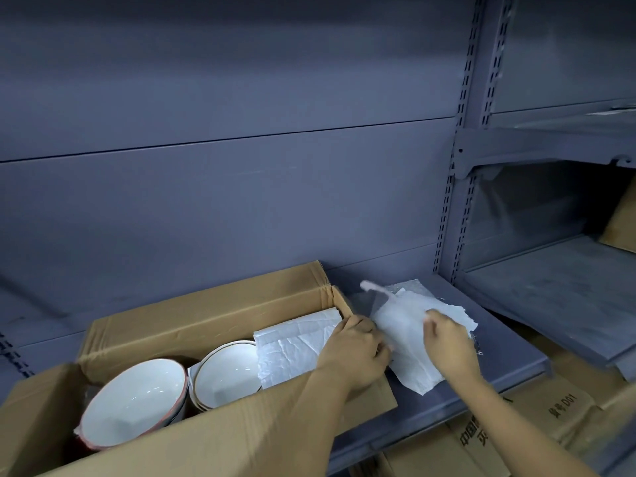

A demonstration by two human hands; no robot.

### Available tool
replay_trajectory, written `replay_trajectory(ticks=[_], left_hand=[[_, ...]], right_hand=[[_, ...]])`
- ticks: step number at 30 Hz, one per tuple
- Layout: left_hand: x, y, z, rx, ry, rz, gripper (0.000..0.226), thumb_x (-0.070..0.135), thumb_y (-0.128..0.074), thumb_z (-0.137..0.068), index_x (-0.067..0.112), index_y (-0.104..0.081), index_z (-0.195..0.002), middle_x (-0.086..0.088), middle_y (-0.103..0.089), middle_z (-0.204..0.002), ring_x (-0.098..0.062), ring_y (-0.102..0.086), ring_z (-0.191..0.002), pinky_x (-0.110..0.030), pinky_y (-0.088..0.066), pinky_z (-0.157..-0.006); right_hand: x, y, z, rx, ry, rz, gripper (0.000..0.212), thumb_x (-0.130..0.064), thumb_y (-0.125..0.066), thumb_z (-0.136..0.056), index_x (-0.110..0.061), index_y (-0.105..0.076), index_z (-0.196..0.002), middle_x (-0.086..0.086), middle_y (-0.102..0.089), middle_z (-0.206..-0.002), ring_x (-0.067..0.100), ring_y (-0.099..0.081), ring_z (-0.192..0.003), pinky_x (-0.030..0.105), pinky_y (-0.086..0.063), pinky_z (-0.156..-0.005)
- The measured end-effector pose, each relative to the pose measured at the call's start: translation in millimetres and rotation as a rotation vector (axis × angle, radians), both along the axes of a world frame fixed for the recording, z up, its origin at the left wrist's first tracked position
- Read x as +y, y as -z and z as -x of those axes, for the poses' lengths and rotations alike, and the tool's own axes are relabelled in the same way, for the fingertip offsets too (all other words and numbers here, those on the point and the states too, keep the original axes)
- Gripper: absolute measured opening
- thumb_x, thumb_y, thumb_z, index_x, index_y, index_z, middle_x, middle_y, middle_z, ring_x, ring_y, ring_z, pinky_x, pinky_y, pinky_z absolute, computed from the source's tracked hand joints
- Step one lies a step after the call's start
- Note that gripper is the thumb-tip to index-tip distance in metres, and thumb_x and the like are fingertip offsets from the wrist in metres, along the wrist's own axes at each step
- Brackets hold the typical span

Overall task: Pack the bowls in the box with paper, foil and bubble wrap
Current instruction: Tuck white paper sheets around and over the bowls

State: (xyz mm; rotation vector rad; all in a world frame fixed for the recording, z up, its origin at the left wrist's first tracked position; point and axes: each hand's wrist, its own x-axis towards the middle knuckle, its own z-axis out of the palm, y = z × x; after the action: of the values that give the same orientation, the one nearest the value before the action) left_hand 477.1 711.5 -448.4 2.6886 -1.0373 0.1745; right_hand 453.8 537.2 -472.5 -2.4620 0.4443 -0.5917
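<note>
In the head view, an open cardboard box [213, 315] is seen standing on a grey metal shelf [509, 359], its flaps folded outward. Inside it, bowls are set side by side: a red-rimmed bowl [134, 404] at the left end and a gold-rimmed bowl [227, 373] just beside it in the middle, each nested on others beneath. The right end of the box is covered by a creased white sheet [292, 349], which touches the gold-rimmed bowl's edge.

The left hand [354, 349] is held over the box's right wall with its thumb at the box corner. Its fingers are curled at the left edge of a loose paper sheet [402, 332] and appear to grip it. The paper sheet lies on the shelf just right of the box, one corner raised off the shelf. The right hand [447, 342] is placed on the same sheet – its fingertips are drawn together and the paper is pinched near its upper edge.

A piece of bubble wrap [407, 287] is partly covered by the paper sheet and shows behind it, against the shelf's back panel.

Below the shelf, printed cartons [564, 407] are stacked. To the right – in the neighbouring bay – a lower shelf board [550, 287] and a brown cardboard corner [623, 225] are visible.
</note>
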Motion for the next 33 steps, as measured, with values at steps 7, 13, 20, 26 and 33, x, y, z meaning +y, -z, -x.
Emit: replay_trajectory(ticks=[7,13,20,26,33], left_hand=[[1.3,1.8,-3.4,0.153,0.051,0.261,0.037,0.033,-0.035,-0.091,0.01,-0.064,-0.091,-0.002,-0.062,-0.104,-0.016,-0.05,-0.11,-0.033,-0.035,-0.105],[38.2,-20.9,6.4,0.392,-0.168,0.901,0.025,0.013,-0.045,-0.097,0.031,-0.06,-0.101,0.017,-0.06,-0.107,0.012,-0.052,-0.098,-0.007,-0.039,-0.092],[169.5,-30.3,2.1,0.578,-0.541,1.567,0.033,0.023,-0.032,-0.102,0.011,-0.062,-0.097,-0.014,-0.068,-0.104,-0.024,-0.069,-0.089,-0.033,-0.05,-0.084],[242.2,-32.6,17.3,0.623,-0.652,1.746,0.046,0.045,-0.025,-0.1,0.016,-0.06,-0.092,-0.01,-0.066,-0.089,-0.03,-0.063,-0.08,-0.036,-0.048,-0.075],[231.1,-31.2,14.9,0.669,-0.596,1.535,0.035,0.044,-0.034,-0.099,0.025,-0.054,-0.121,-0.014,-0.071,-0.1,-0.03,-0.071,-0.075,-0.037,-0.055,-0.075]], right_hand=[[14.3,-49.3,8.2,-0.383,-0.074,-0.36,0.024,-0.008,-0.035,-0.098,-0.018,-0.049,-0.081,0.0,-0.036,-0.056,0.013,-0.03,-0.051,0.024,-0.027,-0.049],[50.7,-65.7,4.6,-0.473,-0.248,-0.454,0.023,-0.006,-0.038,-0.098,-0.02,-0.056,-0.091,0.0,-0.048,-0.063,0.005,-0.041,-0.054,0.014,-0.034,-0.052],[126.1,-58.2,-9.6,-0.434,-0.503,-0.459,0.029,-0.005,-0.04,-0.097,-0.027,-0.059,-0.095,-0.005,-0.053,-0.063,0.005,-0.042,-0.054,0.014,-0.033,-0.052],[185.6,-57.3,-19.3,-0.392,-0.69,-0.591,0.022,-0.013,-0.04,-0.095,-0.023,-0.059,-0.092,-0.018,-0.064,-0.082,-0.005,-0.055,-0.079,0.007,-0.04,-0.071],[198.8,-47.5,-38.5,-0.265,-0.808,-0.674,0.024,-0.019,-0.039,-0.093,-0.026,-0.062,-0.089,-0.014,-0.061,-0.079,0.003,-0.053,-0.078,0.019,-0.041,-0.074]])
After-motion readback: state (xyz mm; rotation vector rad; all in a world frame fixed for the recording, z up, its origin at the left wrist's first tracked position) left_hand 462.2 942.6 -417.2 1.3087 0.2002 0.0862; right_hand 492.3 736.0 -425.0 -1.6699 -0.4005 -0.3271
